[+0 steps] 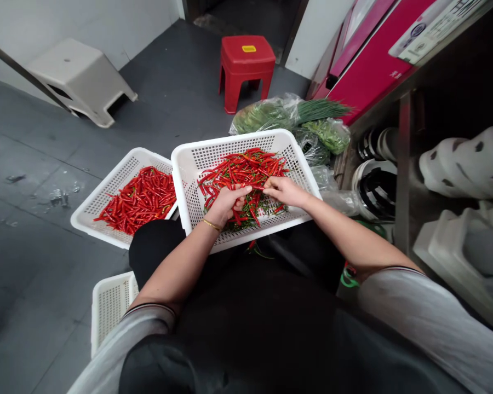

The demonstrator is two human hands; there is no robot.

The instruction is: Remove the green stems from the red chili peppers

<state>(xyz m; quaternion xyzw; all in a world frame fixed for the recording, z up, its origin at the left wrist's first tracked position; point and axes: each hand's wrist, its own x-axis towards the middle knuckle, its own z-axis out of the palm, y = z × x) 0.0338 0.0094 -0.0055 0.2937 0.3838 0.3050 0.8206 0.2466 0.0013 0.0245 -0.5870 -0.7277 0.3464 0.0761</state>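
Observation:
A white perforated basket [189, 164] rests on my lap, holding a heap of red chilies [240, 167] with green stems. My left hand [225, 203], a gold bracelet on its wrist, is closed around a bunch of chilies at the near side of the heap. My right hand [285, 190] pinches one chili, which stretches between both hands. A second white basket [91, 208] on the floor to the left holds more red chilies [142, 198].
A third white basket [110, 306] sits by my left knee. Bags of green vegetables [290, 117] lie beyond the lap basket. A red stool [245, 68] and a grey stool [80, 76] stand farther off. Shelving with dishes [376, 183] is on the right.

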